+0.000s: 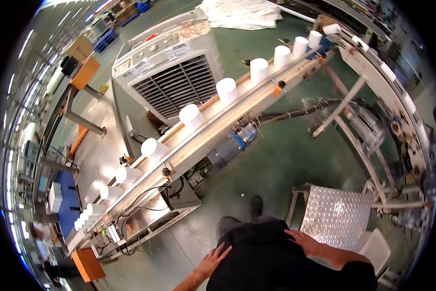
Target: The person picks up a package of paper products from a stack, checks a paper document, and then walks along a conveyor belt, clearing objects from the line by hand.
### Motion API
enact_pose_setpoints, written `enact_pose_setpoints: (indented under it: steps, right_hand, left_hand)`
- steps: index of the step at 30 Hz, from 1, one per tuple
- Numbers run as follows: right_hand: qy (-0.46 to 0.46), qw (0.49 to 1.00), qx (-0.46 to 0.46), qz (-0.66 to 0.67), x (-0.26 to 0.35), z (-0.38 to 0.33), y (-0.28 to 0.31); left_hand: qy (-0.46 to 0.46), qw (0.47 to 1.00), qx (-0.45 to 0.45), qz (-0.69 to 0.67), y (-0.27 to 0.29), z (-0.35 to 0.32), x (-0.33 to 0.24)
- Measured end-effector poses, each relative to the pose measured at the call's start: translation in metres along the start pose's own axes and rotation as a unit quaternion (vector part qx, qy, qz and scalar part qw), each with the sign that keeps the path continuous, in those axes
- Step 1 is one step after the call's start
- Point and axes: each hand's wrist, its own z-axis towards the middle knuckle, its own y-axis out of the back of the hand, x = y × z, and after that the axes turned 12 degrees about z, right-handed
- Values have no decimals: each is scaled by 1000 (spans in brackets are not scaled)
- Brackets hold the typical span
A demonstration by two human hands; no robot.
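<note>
My left hand lies against the side of my black top, its fingers spread and holding nothing. On the other side of the top, my right hand rests flat with its fingers stretched out, also without any object. In front of me a narrow conveyor runs from the lower left to the upper right. It carries a row of several white cylinders, standing apart along the belt and closer together at the left end. Neither hand touches the conveyor or the cylinders.
Behind the conveyor stands a large air cooler. A blue-grey motor hangs below the belt. At right are a diamond-plate step and a second conveyor bearing white cylinders. An orange box sits lower left.
</note>
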Motion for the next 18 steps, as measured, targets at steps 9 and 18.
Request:
enact_pose_setpoints:
  steps: [9,18]
  right_hand:
    - [7,996,-58,73,-72,38,91]
    - [-240,830,-253,436,-91,70,213]
  left_hand:
    - [-101,991,93,-2,90,155,36]
    - [-348,937,-19,33,210,342,50]
